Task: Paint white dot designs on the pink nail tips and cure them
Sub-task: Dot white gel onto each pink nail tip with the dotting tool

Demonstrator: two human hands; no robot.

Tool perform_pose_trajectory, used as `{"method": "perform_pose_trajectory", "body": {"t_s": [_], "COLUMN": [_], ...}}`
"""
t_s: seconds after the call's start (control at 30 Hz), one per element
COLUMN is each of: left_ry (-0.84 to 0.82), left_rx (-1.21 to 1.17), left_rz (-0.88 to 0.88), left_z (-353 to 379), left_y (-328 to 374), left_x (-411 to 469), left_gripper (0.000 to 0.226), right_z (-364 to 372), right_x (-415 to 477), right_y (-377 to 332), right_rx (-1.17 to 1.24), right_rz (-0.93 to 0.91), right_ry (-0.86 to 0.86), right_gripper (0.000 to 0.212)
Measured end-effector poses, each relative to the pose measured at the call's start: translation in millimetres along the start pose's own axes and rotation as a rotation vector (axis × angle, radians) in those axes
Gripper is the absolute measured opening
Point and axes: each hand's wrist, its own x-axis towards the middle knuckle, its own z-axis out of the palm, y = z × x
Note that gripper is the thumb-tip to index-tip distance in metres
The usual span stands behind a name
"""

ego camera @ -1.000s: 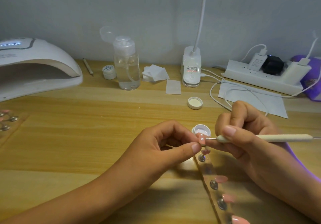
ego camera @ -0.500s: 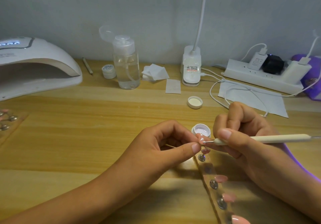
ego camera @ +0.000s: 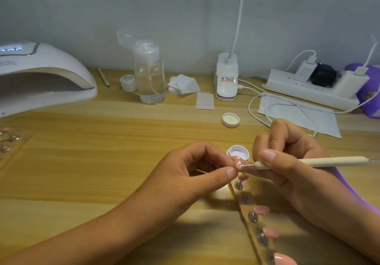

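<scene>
My left hand point(ego camera: 197, 168) pinches a pink nail tip point(ego camera: 238, 164) between thumb and fingers, just above the table. My right hand point(ego camera: 287, 158) grips a cream dotting tool point(ego camera: 320, 161) like a pen; its metal point touches the held tip. Right behind the tip sits a small open pot of white gel point(ego camera: 238, 151). A clear strip point(ego camera: 246, 201) with metal studs runs toward me and carries several more pink nail tips point(ego camera: 262, 210). The white curing lamp point(ego camera: 41, 75) stands at the far left with its display lit.
A clear pump bottle point(ego camera: 149, 73), a small white jar point(ego camera: 128, 83), a pencil-like stick point(ego camera: 103, 76), cotton pads point(ego camera: 183, 85), a pot lid point(ego camera: 230, 120), a desk lamp base point(ego camera: 226, 77), a power strip point(ego camera: 312, 88) with cables, a paper sheet point(ego camera: 298, 114). Another nail strip point(ego camera: 8, 139) lies at the left edge.
The dotting tool's point has shifted slightly lower on the held nail tip. Both hands stay almost where they were.
</scene>
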Motion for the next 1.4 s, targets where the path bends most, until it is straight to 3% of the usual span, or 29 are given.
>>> {"method": "perform_pose_trajectory", "body": {"t_s": [0.4, 1.1, 1.27, 1.4], "left_ry": [-0.002, -0.001, 0.002, -0.004], "left_rx": [-0.002, -0.007, -0.008, -0.003], "left_rz": [0.006, -0.002, 0.005, 0.005], "left_z": [-1, -1, 0, -1], "left_y": [0, -1, -2, -2], "left_x": [0, 0, 1, 0], "left_gripper": [0.012, 0.01, 0.011, 0.008], "right_z": [-1, 1, 4, 9], "right_x": [0, -1, -4, -3], "right_y": [0, -3, -7, -8], "right_rx": [-0.036, -0.029, -0.182, -0.178], "right_rz": [0.013, 0.05, 0.071, 0.068], "right_ry": [-0.046, -0.005, 0.132, 0.178], "right_gripper": [0.027, 0.016, 0.036, 0.028]}}
